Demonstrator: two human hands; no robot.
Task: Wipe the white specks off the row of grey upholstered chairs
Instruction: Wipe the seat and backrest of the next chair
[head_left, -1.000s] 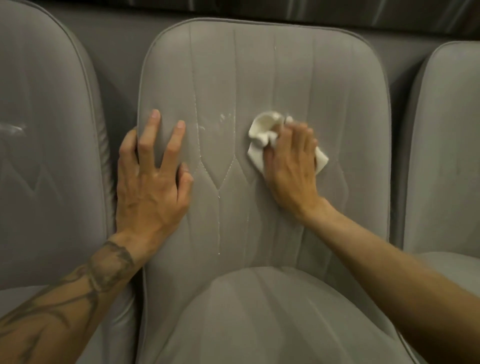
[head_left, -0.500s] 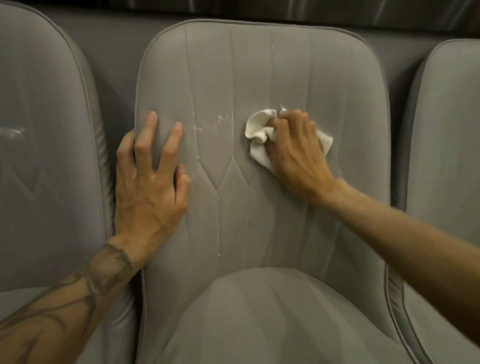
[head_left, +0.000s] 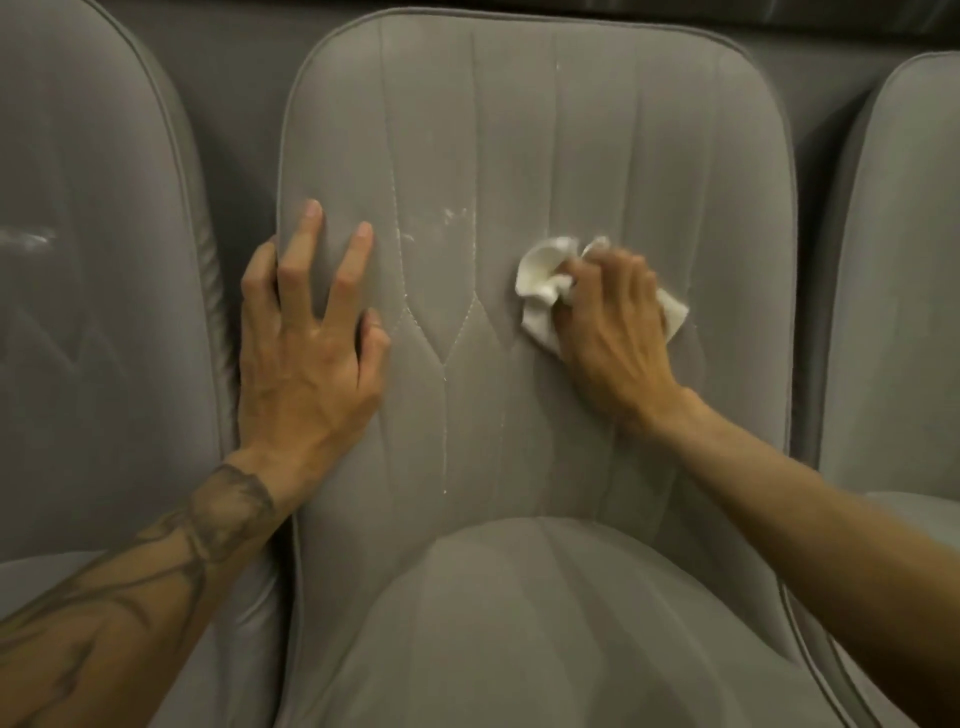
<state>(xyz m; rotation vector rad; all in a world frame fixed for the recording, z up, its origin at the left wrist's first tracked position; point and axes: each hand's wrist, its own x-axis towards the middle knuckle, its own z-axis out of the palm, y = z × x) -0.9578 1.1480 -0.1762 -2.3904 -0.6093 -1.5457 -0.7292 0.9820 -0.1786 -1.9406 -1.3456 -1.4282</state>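
The middle grey chair's backrest (head_left: 519, 130) fills the head view. White specks (head_left: 451, 215) cling to it left of centre, and more dot the stitched seam (head_left: 445, 415) below. My right hand (head_left: 615, 332) grips a crumpled white cloth (head_left: 540, 283) and presses it against the backrest, to the right of and slightly below the specks. My left hand (head_left: 306, 358) lies flat with spread fingers on the backrest's left edge, holding nothing.
A second grey chair (head_left: 93, 291) stands close on the left, with a pale smear (head_left: 26, 240) on its backrest. A third grey chair (head_left: 898, 260) stands on the right. The middle chair's seat cushion (head_left: 519, 623) bulges toward me below my arms.
My right hand rubbed the cloth up a little, then back down and slightly right on the backrest. My left hand stayed planted on the left edge.
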